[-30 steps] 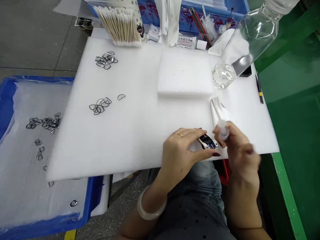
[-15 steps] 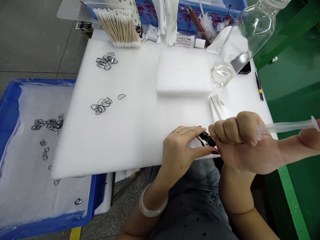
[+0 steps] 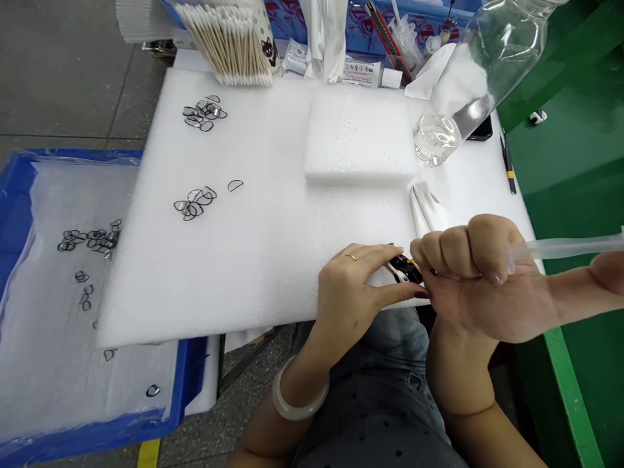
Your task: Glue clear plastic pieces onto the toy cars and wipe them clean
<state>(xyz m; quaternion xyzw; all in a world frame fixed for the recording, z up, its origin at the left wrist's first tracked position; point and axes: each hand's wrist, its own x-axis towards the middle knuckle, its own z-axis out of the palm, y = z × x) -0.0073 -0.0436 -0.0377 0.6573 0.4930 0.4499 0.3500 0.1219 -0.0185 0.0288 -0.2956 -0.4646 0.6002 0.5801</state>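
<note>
Left to right. A blue tray lined with white sheet stands at the far left, with dark D-shaped rings scattered on the lining. A white foam sheet covers the bench; two more clusters of rings lie on its left half, well apart from the hands. A cup of cotton swabs stands at the far edge, a raised foam block sits right of centre, and a clear glass bottle leans beside it.

The left hand, ring on one finger and a pale bangle at the wrist, rests on the foam at the near edge; its fingers and thumb are narrowed around a small black-and-white part, pinning it to the sheet. The right hand is closed in a fist around a clear syringe, whose tip end meets the part; the tip itself is hidden behind the knuckles. A folded white cloth lies just beyond.

Judged from its look, the part is light, rigid and glossy, hence likely slippery and easily marked; it is best gripped by its two side edges, as here, with the top face left free. The syringe appears light and stiff, and suits a full-barrel grip with the plunger end clear.
</note>
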